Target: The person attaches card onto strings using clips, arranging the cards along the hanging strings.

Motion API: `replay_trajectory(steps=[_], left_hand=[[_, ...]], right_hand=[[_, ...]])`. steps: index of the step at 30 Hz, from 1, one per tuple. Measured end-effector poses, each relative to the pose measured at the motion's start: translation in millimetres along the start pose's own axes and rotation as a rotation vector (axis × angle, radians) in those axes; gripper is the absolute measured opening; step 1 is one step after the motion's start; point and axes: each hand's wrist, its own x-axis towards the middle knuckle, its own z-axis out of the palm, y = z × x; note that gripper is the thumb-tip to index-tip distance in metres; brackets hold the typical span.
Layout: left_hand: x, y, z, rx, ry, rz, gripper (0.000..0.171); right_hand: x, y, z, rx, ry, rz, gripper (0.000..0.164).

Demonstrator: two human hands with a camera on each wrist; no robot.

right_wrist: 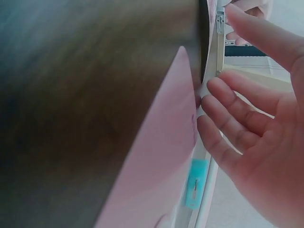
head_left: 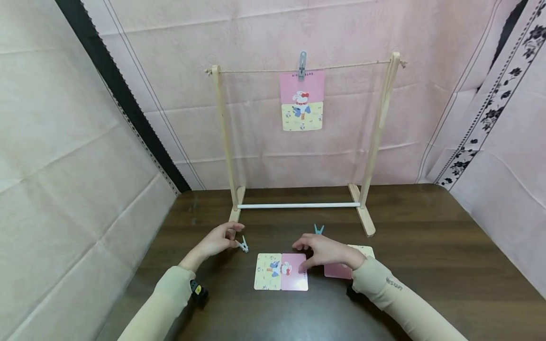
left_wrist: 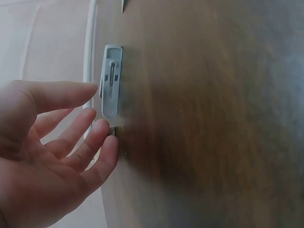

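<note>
My left hand (head_left: 217, 240) is just left of a pale grey-blue clothespin (head_left: 243, 245) on the table. In the left wrist view, thumb and fingers are slightly bent and spread beside that clothespin (left_wrist: 111, 80), thumb tip close to it. The right hand (head_left: 326, 251) hovers at the right end of a pink-and-yellow rabbit card (head_left: 268, 272), fingers loosely bent with nothing between them. Under the right wrist lies a second pink-and-yellow card (head_left: 337, 271), partly hidden by the hand and sleeve. Behind the right hand is a blue clothespin (head_left: 318, 229).
A wooden stand (head_left: 373, 142) with a string (head_left: 256, 71) across its top stands at the back. Another rabbit card (head_left: 303, 116) hangs mid-string from a grey-blue clothespin (head_left: 302, 64). A white bar (head_left: 298, 205) joins the stand's feet. Pale cloth walls surround the brown table (head_left: 426, 265).
</note>
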Motion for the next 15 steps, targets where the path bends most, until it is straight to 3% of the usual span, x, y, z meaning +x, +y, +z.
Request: replay_trajectory(steps=[8,15], left_hand=[[-2.8,-4.2,2.7,0.053,-0.059,-0.004,0.048],[-0.6,-6.6,1.4,0.117,-0.077,0.036,0.045]], right_hand=[[0.8,-7.0,3.3,-0.044,-0.035,0.007,0.062],[4.6,-10.9,2.2,-0.079,-0.042,0.054,0.059]])
